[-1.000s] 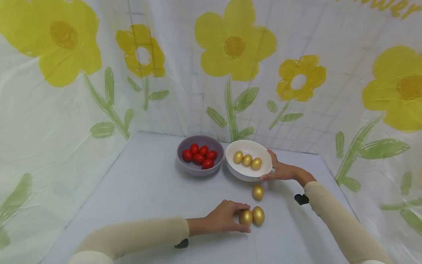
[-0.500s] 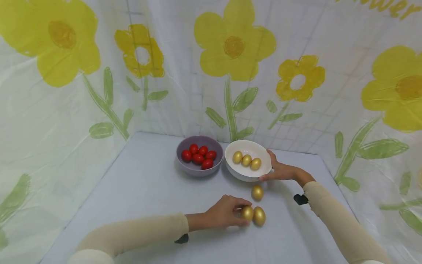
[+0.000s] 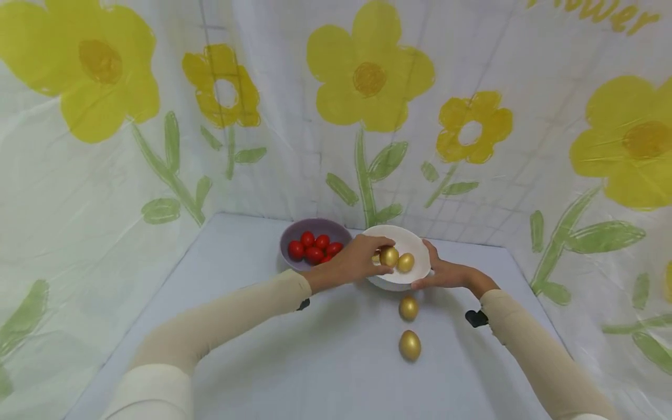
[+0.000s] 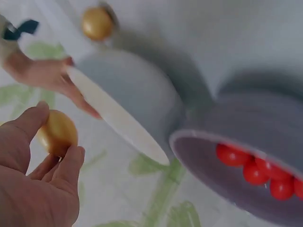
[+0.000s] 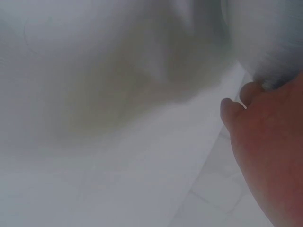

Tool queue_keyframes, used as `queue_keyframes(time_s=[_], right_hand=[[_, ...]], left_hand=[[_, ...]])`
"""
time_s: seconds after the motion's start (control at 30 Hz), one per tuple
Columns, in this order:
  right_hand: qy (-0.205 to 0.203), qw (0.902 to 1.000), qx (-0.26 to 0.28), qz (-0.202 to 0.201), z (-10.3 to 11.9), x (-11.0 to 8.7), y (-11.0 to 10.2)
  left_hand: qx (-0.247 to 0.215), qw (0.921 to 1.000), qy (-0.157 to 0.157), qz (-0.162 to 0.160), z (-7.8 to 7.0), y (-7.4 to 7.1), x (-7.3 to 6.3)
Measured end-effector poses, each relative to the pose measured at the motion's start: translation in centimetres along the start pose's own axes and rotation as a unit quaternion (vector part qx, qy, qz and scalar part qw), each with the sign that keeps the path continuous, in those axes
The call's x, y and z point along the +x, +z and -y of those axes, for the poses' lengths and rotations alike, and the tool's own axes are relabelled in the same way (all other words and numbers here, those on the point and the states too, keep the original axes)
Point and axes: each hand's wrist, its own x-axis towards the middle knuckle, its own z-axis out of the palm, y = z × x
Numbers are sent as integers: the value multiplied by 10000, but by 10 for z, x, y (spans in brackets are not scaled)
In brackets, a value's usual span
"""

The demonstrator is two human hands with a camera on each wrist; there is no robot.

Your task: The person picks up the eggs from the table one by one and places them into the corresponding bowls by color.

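Observation:
My left hand (image 3: 357, 259) pinches a golden egg (image 3: 389, 257) between thumb and fingertips, over the white bowl (image 3: 391, 286). In the left wrist view that egg (image 4: 58, 133) shows clear of the bowl's rim. A golden egg (image 3: 406, 262) lies inside the bowl; others there are mostly hidden behind the hand. My right hand (image 3: 446, 273) grips the bowl's right side, thumb at the near side and fingers at the far side. On the table in front of the bowl are two more golden eggs, a nearer one (image 3: 410, 345) and a farther one (image 3: 409, 307).
A purple bowl (image 3: 286, 256) with several red eggs (image 3: 314, 255) stands just left of the white bowl, partly covered by my left hand and forearm. Behind the pale table (image 3: 325, 361) hangs a sheet (image 3: 294, 146) printed with yellow flowers.
My left hand has taken one golden egg from beside the nearest egg and carried it up and forward to over the white bowl. The right hand has stayed on the bowl.

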Motion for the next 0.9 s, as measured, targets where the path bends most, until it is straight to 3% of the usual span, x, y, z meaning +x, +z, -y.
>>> queue_keyframes(time_s=[0.13, 0.23, 0.33, 0.47, 0.63, 0.73, 0.9], right_hand=[[68, 9999, -79, -1, -2, 1, 2], [88, 9998, -176, -20, -2, 1, 4], [113, 9997, -238, -5, -1, 2, 5], [102, 9997, -233, 19, 0, 0, 4], [179, 9994, -284, -10, 3, -2, 0], [278, 9992, -296, 35, 5, -2, -1], [418, 9987, -284, 64, 5, -3, -3]], left_hand=[[634, 9962, -468, 367, 22, -7, 23], [1114, 9899, -622, 620, 36, -3, 35], [1858, 9764, -600, 920, 45, 5, 44], [2745, 9503, -664, 1307, 45, 18, 52], [3356, 9296, -784, 1304, 37, 28, 60], [3467, 9253, -926, 1229, 35, 33, 61], [3253, 9296, -1216, 1236, 32, 39, 64]])
